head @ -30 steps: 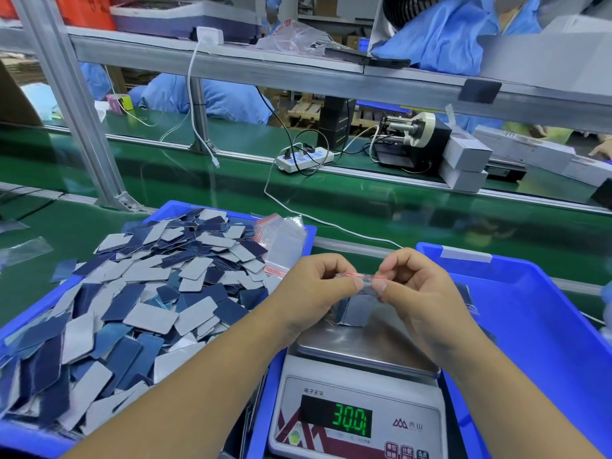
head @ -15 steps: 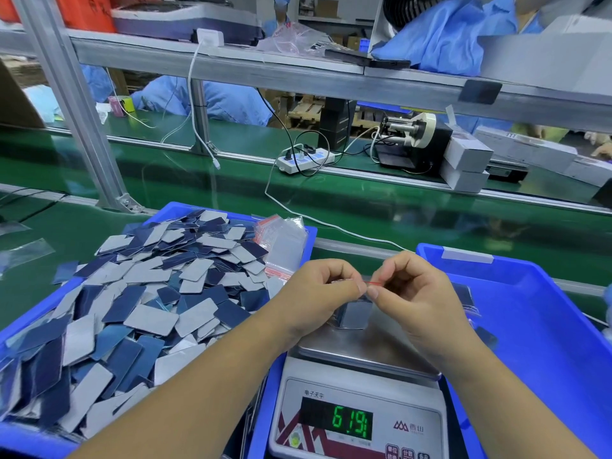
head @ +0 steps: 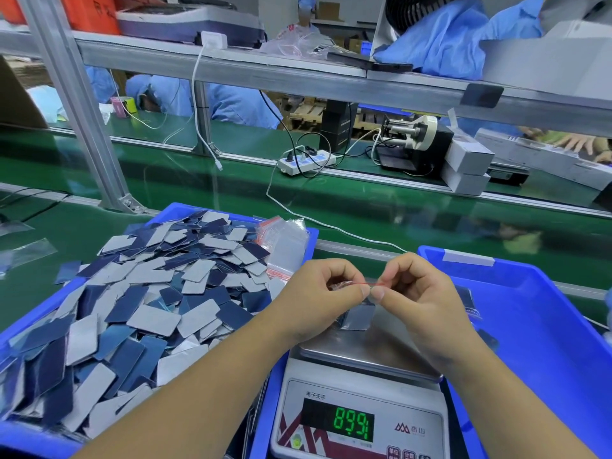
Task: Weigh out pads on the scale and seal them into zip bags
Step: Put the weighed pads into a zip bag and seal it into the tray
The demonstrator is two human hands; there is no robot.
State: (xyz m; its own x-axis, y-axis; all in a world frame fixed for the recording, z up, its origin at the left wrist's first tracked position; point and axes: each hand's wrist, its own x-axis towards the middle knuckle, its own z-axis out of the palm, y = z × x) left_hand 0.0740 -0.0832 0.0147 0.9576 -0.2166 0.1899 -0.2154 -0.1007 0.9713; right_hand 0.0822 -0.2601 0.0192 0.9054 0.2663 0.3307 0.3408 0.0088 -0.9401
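Over the steel pan of the scale (head: 361, 352), my left hand (head: 318, 293) and my right hand (head: 417, 293) pinch the red zip strip at the top of a small clear zip bag (head: 357, 318) with grey-blue pads inside. The thumbs meet at the strip's middle. The bag's bottom rests on the pan. The scale's green display (head: 351, 424) shows 89.9. A blue bin (head: 155, 223) at the left holds a heap of grey and navy pads (head: 149, 293). A stack of unfilled zip bags (head: 286, 246) lies at that bin's far right corner.
A second blue bin (head: 530, 326) sits to the right of the scale with a few filled bags along its left side. Beyond runs a green conveyor belt (head: 397, 213) with a white cable, a power strip (head: 306, 162) and a tape dispenser (head: 410, 144). People work across it.
My right fingers slid left along the red zip strip until both thumbs meet. The scale reading rose from 30.0 through 61.9 to 89.9.
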